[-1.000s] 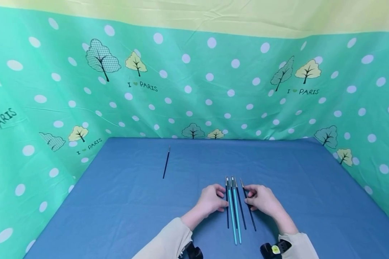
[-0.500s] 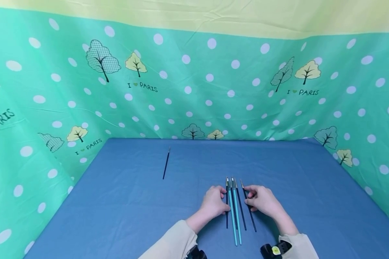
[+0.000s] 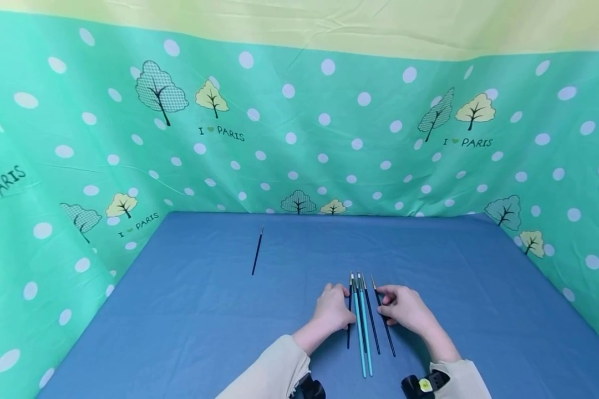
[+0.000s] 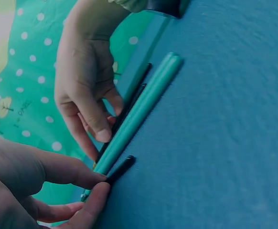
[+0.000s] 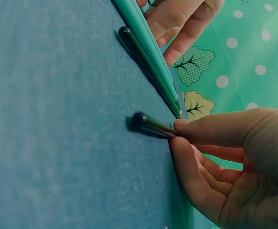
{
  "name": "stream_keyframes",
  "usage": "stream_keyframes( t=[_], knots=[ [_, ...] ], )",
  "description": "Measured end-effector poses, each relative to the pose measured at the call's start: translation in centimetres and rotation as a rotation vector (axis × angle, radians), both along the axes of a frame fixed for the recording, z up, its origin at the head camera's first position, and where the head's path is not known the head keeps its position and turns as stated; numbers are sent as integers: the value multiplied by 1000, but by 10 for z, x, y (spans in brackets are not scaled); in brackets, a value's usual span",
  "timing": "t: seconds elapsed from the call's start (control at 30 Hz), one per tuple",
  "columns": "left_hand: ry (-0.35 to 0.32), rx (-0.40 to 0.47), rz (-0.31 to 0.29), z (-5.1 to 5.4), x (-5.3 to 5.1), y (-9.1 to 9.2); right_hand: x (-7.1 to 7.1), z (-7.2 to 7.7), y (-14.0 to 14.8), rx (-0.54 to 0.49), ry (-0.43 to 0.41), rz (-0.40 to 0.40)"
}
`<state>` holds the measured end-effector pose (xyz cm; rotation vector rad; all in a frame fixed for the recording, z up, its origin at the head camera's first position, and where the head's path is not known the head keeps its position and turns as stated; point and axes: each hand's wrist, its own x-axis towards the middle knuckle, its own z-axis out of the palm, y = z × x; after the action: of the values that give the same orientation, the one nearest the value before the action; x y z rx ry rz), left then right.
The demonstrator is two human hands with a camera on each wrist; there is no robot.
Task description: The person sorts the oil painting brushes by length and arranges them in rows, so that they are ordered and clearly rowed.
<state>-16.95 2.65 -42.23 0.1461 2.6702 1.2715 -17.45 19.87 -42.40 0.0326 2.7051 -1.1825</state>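
Several paintbrushes lie side by side at the front of the table, bristles pointing away. Among them are two turquoise-handled paintbrushes (image 3: 363, 332) and several with dark handles. My left hand (image 3: 331, 310) pinches the leftmost dark paintbrush (image 4: 122, 170) between thumb and finger, close against the turquoise ones. On the other side, my right hand (image 3: 404, 309) pinches the rightmost dark paintbrush (image 5: 148, 123), which lies slightly apart and slanted from the rest. Another dark paintbrush (image 3: 371, 316) lies just inside it.
A single dark paintbrush (image 3: 257, 252) lies farther back, left of centre on the blue table cover (image 3: 204, 321). A green dotted curtain (image 3: 324, 133) printed with trees encloses the back and sides.
My left hand has shifted slightly right, and the leftmost brush now tilts a little, its bristle end nearer the turquoise brushes. My right hand stays in place.
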Motion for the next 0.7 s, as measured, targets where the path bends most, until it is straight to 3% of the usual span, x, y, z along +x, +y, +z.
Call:
stream_keyframes(
  t=[0.23,0.47,0.7],
  knots=[
    [-70,74,-11,-1,-5,-3,1,1,0,-6,-5,4],
    [-180,268,-34,3,-9,-12,0,2,0,-2,-9,4],
    [-243,366,-24,2,-13,-19,0,2,0,4,-9,4]
  ],
)
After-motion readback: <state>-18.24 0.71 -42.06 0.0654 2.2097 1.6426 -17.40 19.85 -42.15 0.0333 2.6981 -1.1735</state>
